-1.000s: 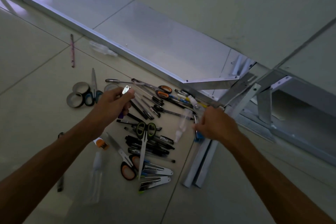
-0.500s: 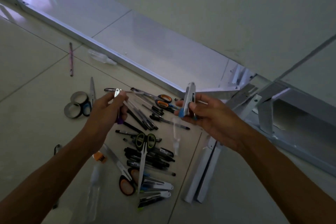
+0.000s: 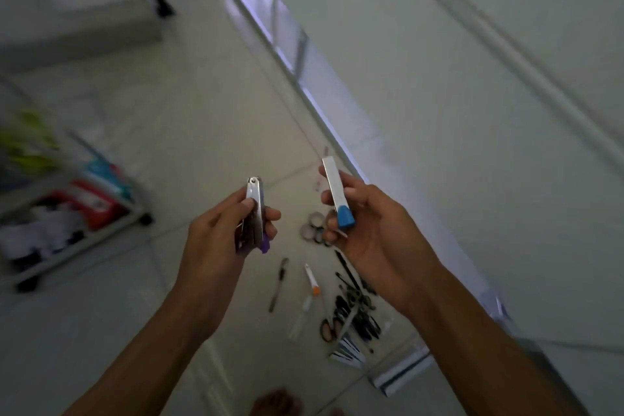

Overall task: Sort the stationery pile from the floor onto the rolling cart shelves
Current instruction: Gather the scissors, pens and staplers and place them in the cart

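Stationery in transit: 2 metal utility cutters lifted clear of the floor pile (image 3: 347,311), which lies on the tiled floor (image 3: 209,118) below and between the forearms.

Left hand (image 3: 223,230): fingers and thumb curled round a cutter with a purple end (image 3: 257,213), metal tip pointing up. More than 1 slim metal piece may be bundled in this grip; cannot tell.

Right hand (image 3: 368,226): thumb and fingers pinching a cutter with a blue end (image 3: 336,196), blue cap toward the palm, metal body angled up.

Rolling cart (image 3: 77,209): well to the left of the pile, blurred, low shelf already carrying red, teal and white items; castors on the floor.

Step in hand, as judged: carrying both cutters over to the cart. Handling advice: keep both grips firm on the smooth metal bodies, tips turned away from the other hand, and lower each piece flat onto a shelf with like items, not dropped from height.

Edges and room: open floor lies between pile and cart. Metal rail (image 3: 304,78) runs along the wall to the right of the pile, with a loose metal section (image 3: 401,371) at the pile's near corner. Tape rolls (image 3: 312,230) sit at the pile's far end. Bare foot (image 3: 277,404) stands just near of the pile, so step leftward clear of the scissors (image 3: 329,328).
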